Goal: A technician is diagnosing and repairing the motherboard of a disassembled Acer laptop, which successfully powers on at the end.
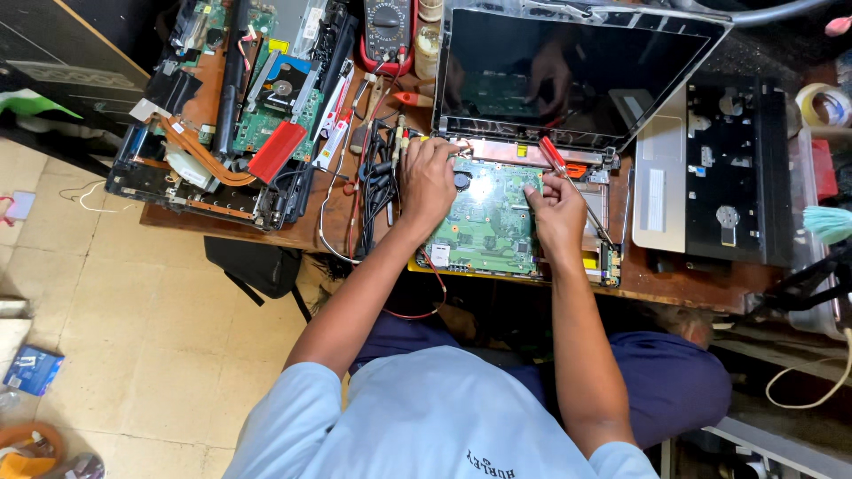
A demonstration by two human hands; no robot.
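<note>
A green laptop motherboard (486,220) lies in an opened laptop base on the wooden table, in front of the tilted dark screen (568,66). My left hand (428,177) rests on the board's left edge, fingers curled over its upper left corner. My right hand (557,206) sits at the board's right side and holds a red-handled screwdriver (556,156). The screwdriver's handle points up and left, and its shaft runs down to the right along the base's edge.
A pile of dismantled laptop parts (235,115) and circuit boards fills the table's left side. A multimeter (387,34) with leads and a bundle of black cables (380,177) lie beside my left hand. A silver and black laptop shell (714,168) sits at right. Tape roll (824,105) at far right.
</note>
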